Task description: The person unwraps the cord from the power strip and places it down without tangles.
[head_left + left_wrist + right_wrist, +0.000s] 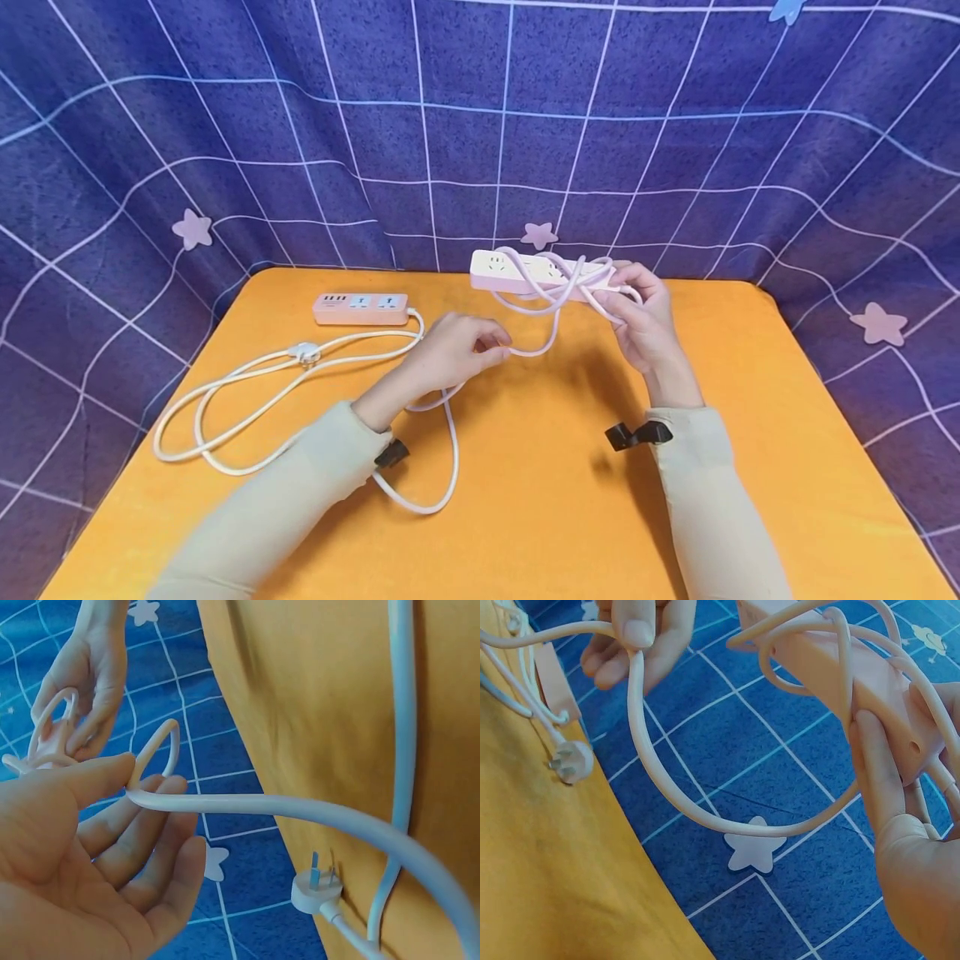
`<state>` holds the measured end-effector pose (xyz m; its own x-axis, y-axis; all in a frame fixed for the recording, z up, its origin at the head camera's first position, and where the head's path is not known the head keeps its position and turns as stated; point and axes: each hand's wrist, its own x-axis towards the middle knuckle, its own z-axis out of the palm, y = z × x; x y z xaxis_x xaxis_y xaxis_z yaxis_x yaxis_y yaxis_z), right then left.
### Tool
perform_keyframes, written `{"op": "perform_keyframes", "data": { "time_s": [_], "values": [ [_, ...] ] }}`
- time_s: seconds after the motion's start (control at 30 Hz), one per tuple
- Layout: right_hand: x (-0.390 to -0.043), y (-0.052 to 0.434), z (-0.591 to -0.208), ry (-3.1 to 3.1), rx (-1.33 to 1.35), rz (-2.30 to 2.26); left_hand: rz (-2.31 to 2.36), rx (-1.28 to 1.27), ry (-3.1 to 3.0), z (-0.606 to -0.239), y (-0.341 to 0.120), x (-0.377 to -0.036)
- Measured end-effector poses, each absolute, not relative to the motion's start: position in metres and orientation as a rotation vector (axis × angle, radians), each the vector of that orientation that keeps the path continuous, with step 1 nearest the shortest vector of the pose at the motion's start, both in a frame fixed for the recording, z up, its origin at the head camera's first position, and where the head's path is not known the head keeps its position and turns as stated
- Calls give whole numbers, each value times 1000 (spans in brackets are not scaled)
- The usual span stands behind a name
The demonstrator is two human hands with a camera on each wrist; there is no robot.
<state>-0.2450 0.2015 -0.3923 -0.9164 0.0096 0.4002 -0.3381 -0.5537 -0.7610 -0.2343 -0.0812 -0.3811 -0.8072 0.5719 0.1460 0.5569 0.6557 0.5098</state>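
Note:
My right hand (645, 321) holds one end of a pink-and-white power strip (483, 281), raised over the back of the table. Its lilac cord (534, 353) is looped loosely around the strip, crossing over the sockets. My left hand (450, 354) pinches the cord between thumb and index finger, left of the strip; the other fingers curve loosely in the left wrist view. Between the two hands the cord (735, 827) sags in a curve. Past the left hand it runs down towards the table, partly hidden by the forearm. A pronged plug (311, 896) shows against the orange cloth.
A second pink power strip (360, 314) lies at the back left of the orange table (540, 500). Its white cord (255, 369) spreads in loops beside my left arm, with a white plug (303, 354) among them. A blue grid-patterned curtain (465, 142) hangs behind the table.

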Motion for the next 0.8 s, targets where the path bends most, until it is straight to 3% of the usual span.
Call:
{"op": "perform_keyframes", "data": {
  "time_s": [0.8],
  "values": [
    [-246, 202, -393, -1371, 541, 2533, 1039, 923, 2790, -407, -87, -238]
  ]
}}
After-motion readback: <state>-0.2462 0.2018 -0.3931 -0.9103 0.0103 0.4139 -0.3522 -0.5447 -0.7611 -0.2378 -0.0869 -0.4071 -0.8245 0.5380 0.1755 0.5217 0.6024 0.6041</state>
